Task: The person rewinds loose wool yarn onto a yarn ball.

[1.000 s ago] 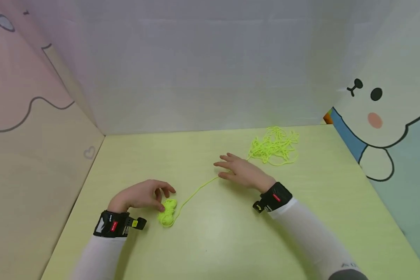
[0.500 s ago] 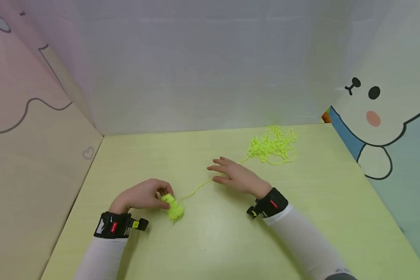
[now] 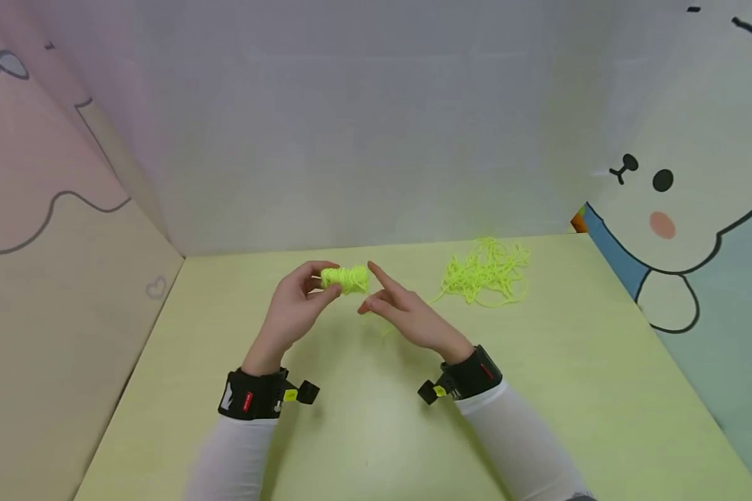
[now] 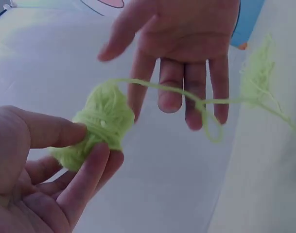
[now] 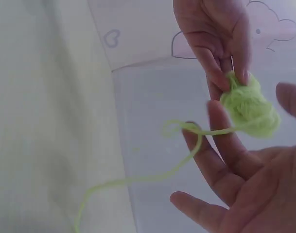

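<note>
My left hand [image 3: 294, 306] pinches a small wound ball of neon-yellow yarn [image 3: 349, 279] between thumb and fingers, lifted above the table. In the left wrist view the ball [image 4: 108, 119] shows strands wrapped round its middle. My right hand [image 3: 413, 316] is just right of the ball, fingers spread and loosely bent, gripping nothing. One strand [image 5: 213, 132] runs from the ball past the right fingers, with a small loop in it; whether it touches them I cannot tell. From there it leads toward a loose tangle of the same yarn [image 3: 485, 273] at the back right.
The pale yellow table [image 3: 363, 424] ends at a whitish-grey curtain [image 3: 376, 139] behind. Printed cloth panels with cartoon figures stand on the left [image 3: 50, 313] and right [image 3: 695, 229]. Each wrist wears a black strap with a small camera.
My left hand has taken hold of the yarn ball and raised it up and right. The right hand has shifted slightly left and now sits beside the ball. The tangle stays at the back.
</note>
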Demonstrator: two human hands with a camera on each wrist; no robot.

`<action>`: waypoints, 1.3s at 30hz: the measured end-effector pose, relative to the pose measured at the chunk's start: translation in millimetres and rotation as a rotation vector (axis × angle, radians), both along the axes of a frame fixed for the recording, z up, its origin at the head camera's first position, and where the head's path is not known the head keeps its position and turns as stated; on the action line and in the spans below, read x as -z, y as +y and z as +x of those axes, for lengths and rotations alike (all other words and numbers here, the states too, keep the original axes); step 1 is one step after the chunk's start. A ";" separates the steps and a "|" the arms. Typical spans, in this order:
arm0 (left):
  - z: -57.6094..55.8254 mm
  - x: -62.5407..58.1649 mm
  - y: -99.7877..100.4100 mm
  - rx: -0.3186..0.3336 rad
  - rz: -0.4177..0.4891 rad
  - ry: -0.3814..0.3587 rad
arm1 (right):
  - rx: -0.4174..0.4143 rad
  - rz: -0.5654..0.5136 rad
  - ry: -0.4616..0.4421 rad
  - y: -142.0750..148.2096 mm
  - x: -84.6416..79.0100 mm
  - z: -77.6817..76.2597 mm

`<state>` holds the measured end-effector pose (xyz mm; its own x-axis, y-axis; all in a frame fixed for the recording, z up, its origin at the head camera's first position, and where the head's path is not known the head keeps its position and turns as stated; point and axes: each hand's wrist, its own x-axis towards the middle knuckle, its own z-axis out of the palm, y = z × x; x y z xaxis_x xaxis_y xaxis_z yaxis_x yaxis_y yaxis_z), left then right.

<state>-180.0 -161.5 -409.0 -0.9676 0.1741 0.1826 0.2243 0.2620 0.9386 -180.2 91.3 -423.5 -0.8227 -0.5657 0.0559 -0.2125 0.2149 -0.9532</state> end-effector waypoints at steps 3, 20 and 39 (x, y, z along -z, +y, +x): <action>-2.0 -8.6 17.7 -0.072 0.063 0.063 | 0.124 -0.012 0.018 -5.4 -8.2 0.7; -4.4 -10.3 47.9 -0.126 0.505 -0.006 | 0.168 0.000 0.116 -17.6 -23.0 17.5; 18.4 -40.3 37.0 0.163 0.347 -0.128 | -0.111 -0.052 0.009 12.7 -32.4 7.5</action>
